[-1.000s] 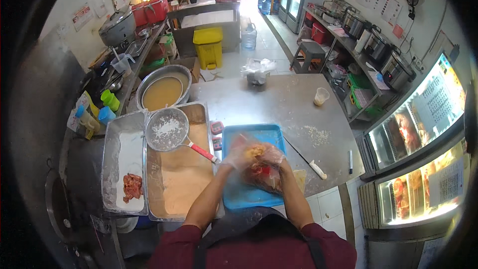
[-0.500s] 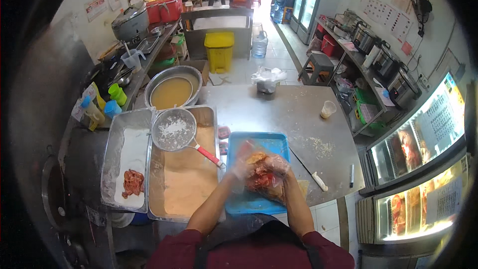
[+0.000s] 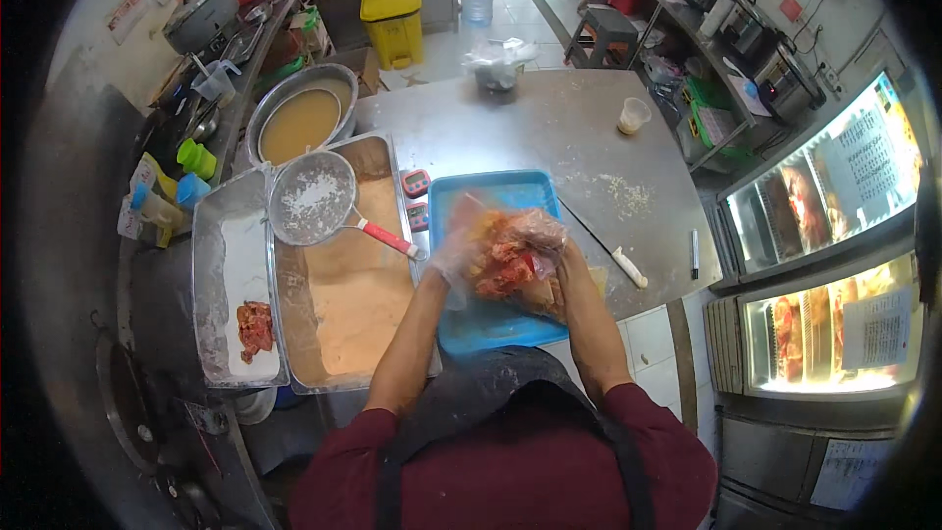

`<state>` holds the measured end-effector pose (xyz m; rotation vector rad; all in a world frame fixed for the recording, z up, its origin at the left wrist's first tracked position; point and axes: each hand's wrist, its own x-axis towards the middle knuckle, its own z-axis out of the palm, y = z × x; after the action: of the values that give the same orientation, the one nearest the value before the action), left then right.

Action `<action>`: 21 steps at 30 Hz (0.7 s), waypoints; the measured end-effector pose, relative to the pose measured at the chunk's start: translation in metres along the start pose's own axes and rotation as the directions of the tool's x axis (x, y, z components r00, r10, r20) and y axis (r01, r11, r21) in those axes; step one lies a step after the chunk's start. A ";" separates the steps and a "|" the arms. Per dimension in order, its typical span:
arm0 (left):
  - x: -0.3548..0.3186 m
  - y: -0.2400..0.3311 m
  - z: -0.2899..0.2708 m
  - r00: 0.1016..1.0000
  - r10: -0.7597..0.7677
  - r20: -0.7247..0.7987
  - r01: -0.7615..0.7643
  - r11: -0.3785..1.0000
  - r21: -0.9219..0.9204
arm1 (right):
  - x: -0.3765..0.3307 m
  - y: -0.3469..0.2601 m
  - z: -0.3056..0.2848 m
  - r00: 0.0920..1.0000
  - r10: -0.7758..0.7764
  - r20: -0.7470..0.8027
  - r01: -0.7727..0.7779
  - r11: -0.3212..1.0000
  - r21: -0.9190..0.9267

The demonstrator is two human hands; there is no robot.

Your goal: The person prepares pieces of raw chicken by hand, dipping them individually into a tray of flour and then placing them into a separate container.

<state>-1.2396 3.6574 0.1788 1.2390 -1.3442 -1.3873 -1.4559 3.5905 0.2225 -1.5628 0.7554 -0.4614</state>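
A clear plastic bag of raw reddish meat (image 3: 505, 270) lies over the blue tray (image 3: 491, 342) on the metal table. My right hand (image 3: 543, 233), in a clear plastic glove, grips the upper right side of the bag. My left hand (image 3: 453, 260), gloved too, is at the bag's left side, its fingers smeared by motion. To the left, one piece of raw meat (image 3: 255, 330) sits on white powder in a metal pan (image 3: 204, 285). A sieve with a red handle (image 3: 388, 238) rests across a second pan holding orange-tan powder (image 3: 358, 319).
A long thin rod with a white handle (image 3: 628, 267) and a marker (image 3: 695, 255) lie on the table (image 3: 569, 118). Farther off are a small cup (image 3: 634, 116), a bowl of cloudy liquid (image 3: 299, 126) and two red timers (image 3: 416, 183). Lit display fridges (image 3: 824, 334) stand at the right.
The view has tilted downward, so the table and trays sit higher in the picture. Both hands remain at the bag of meat, and more red meat shows between them.
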 end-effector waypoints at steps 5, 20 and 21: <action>0.010 -0.008 0.004 0.933 0.323 -0.157 -0.354 0.897 -0.264 | -0.002 -0.026 0.008 0.981 0.182 -0.060 -0.150 0.925 0.349; -0.010 0.064 0.024 0.967 0.099 0.235 0.149 0.529 -0.835 | -0.045 -0.035 0.013 0.986 -0.007 -0.169 0.133 0.653 0.746; -0.011 0.057 0.024 0.976 0.179 0.120 -0.094 0.855 -0.510 | -0.044 -0.042 0.015 0.989 -0.031 -0.142 0.126 0.674 0.728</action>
<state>-1.2649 3.6675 0.2358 0.6781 -1.0516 -1.6285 -1.4685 3.6319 0.2672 -0.7971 0.4844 -0.8160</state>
